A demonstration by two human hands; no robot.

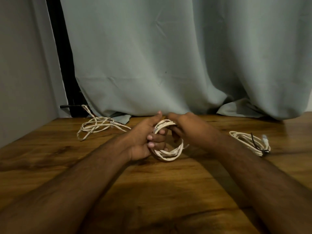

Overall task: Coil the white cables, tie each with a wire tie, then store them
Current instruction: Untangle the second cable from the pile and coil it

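1. Cable coil (168, 149) mid-tabletop (168, 191), light, floppy, springy; best held where the loops bunch.
2. Left hand (143, 141) grip clamped on its left side, right hand (182, 125) curled over the top.
3. Count: three cables. One in hand, loose cable (96, 126) far left, tied coil (249, 142) right.

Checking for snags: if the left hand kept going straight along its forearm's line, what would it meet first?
Probably the curtain behind the table edge; the left hand already grips the coiled white cable. Depth is unclear.
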